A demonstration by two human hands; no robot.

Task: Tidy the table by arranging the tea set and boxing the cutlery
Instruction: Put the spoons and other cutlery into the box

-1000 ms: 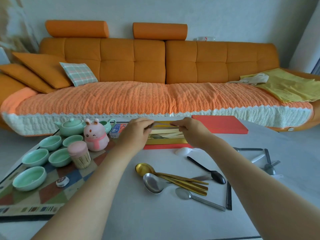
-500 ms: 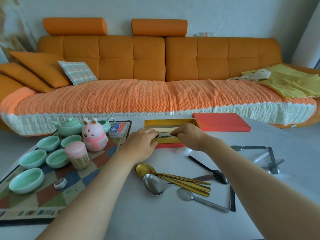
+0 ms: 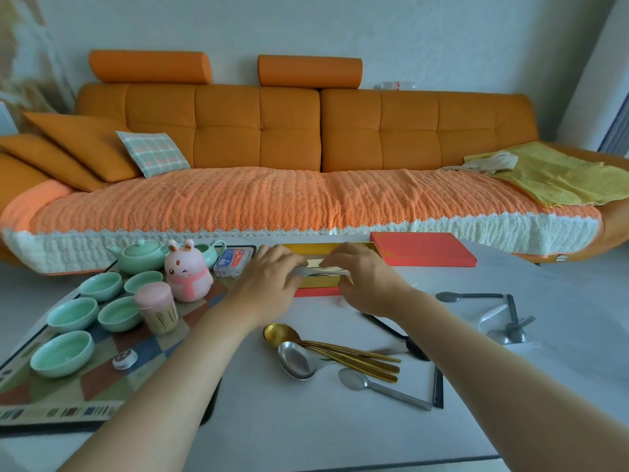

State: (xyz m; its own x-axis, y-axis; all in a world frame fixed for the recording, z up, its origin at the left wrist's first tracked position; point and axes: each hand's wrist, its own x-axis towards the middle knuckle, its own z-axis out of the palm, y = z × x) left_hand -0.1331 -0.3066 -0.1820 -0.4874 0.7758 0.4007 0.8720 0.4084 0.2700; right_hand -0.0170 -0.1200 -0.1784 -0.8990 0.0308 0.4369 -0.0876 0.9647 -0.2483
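While left hand (image 3: 269,279) and right hand (image 3: 366,277) pinch a silver metal spoon (image 3: 315,273) low inside the gold-lined red box (image 3: 318,283), flat red lid (image 3: 422,253) lies alongside, loose gold spoons (image 3: 281,334) nearer, mint teacups (image 3: 64,354) left.

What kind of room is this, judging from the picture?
Probably a home living room: a long orange sofa with cushions stands behind a white table, and a green teapot and cups sit on a patterned mat.

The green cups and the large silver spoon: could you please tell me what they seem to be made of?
The green cups look like glazed ceramic: smooth, glossy, pale green with soft highlights. The large silver spoon is probably polished steel: its bowl reflects light brightly.
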